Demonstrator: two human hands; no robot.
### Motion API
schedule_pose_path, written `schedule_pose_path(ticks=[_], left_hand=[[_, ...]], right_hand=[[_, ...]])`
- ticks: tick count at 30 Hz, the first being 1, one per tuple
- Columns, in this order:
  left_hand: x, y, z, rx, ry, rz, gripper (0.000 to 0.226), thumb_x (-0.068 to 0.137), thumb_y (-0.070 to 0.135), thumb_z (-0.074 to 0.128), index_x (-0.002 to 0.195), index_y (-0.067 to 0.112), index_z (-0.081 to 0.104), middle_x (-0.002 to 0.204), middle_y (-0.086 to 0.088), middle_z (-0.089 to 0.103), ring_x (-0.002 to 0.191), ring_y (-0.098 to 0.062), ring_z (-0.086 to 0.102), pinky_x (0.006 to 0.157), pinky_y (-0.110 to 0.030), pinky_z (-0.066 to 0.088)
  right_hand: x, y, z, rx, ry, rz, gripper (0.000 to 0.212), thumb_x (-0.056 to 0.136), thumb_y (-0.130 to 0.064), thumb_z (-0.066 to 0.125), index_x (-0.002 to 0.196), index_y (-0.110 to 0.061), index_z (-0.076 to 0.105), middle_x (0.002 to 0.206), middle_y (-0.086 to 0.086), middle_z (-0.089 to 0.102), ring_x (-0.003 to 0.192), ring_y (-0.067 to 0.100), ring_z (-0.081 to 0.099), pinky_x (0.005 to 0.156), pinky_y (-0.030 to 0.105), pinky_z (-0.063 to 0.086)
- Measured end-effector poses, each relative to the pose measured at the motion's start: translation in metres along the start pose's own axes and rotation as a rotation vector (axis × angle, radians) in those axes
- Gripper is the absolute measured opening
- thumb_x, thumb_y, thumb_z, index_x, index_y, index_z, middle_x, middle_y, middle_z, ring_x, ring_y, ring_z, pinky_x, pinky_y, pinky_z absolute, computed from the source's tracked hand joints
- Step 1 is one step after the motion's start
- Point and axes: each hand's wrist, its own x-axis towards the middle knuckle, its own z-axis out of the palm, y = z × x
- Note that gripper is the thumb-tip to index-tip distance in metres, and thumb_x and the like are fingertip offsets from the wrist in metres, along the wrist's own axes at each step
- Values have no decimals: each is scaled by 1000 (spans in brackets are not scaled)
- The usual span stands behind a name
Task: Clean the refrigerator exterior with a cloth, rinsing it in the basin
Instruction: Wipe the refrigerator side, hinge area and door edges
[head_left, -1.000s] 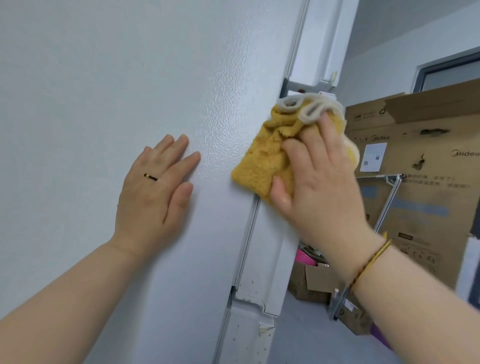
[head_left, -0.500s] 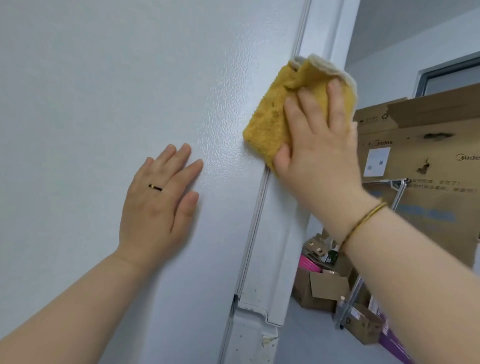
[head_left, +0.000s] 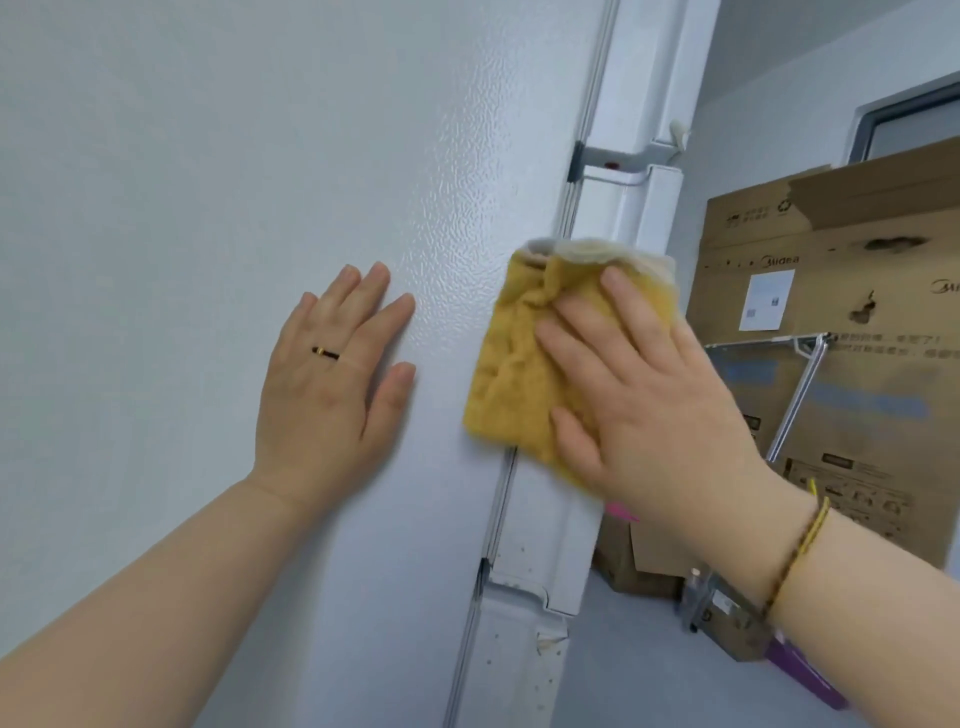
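The white refrigerator (head_left: 208, 208) fills the left and middle of the view, showing its textured side panel and the door edge with seal on the right. My right hand (head_left: 639, 400) presses a folded yellow cloth (head_left: 514, 374) flat against the door edge, fingers spread over it. My left hand (head_left: 332, 384), wearing a ring, lies flat and open on the side panel, just left of the cloth and apart from it. No basin is in view.
A large brown cardboard appliance box (head_left: 841, 291) stands right of the refrigerator, with a metal rack (head_left: 795, 395) in front of it. Smaller cardboard boxes (head_left: 644, 561) and clutter lie on the grey floor below. A window (head_left: 914, 124) is at the upper right.
My right hand slid the cloth up the door edge, then back down to about level with my left hand. My left hand stayed flat on the panel.
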Motion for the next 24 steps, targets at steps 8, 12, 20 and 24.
schedule_pose_path(ticks=[8,12,20,24], left_hand=[[-1,-1,3,39,30,10,42,86,26,40,126,12,39,135,-14,43,128,-24,28,112,-20,5],[-2,-1,3,27,20,7,42,87,25,41,126,9,41,136,-17,43,128,-24,27,112,-19,3],[-2,-2,3,17,19,8,42,87,25,41,126,10,39,137,-17,42,129,-24,26,112,-19,4],[-2,-3,3,13,23,11,41,87,26,41,126,11,40,137,-16,42,129,-24,27,112,-19,4]], right_hand=[[-21,-52,23,95,209,305,47,80,-24,42,122,-6,53,133,15,48,131,34,21,98,60,36],[-88,-81,24,127,68,80,28,88,-25,37,113,-17,48,130,7,39,139,25,15,100,58,26],[-12,-2,-1,5,99,35,36,76,-35,46,95,-10,63,114,14,60,125,28,32,110,47,4],[-5,-25,8,55,184,228,28,75,-24,49,89,-6,63,115,17,61,126,30,30,112,43,4]])
